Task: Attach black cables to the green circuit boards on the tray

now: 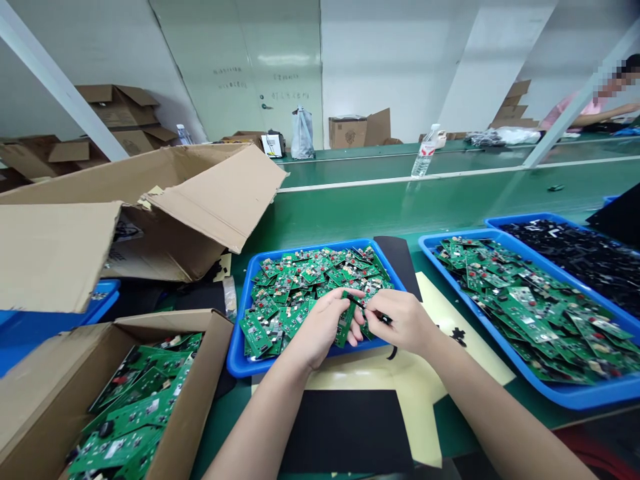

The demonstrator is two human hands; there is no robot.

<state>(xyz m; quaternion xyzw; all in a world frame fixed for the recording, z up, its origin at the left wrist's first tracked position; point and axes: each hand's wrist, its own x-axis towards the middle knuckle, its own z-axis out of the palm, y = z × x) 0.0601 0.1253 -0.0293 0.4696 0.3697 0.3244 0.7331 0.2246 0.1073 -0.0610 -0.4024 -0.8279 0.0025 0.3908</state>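
My left hand (323,327) is closed around a small green circuit board (344,327), held above the near edge of a blue tray (240,365) full of similar boards. In my right hand (403,320), the fingers pinch a thin black item (356,302) whose end touches the board's upper part. Whether it is a tool or a strip I cannot tell. Small black pieces (457,335) lie on yellow backing paper (440,310) to the right of my right hand.
An open cardboard box (215,373) of boards stands at left, below a larger carton (220,193). On the right are another blue tray (555,393) of boards and a tray of black parts (565,250). A water bottle (424,155) stands behind; a person (575,113) sits far right.
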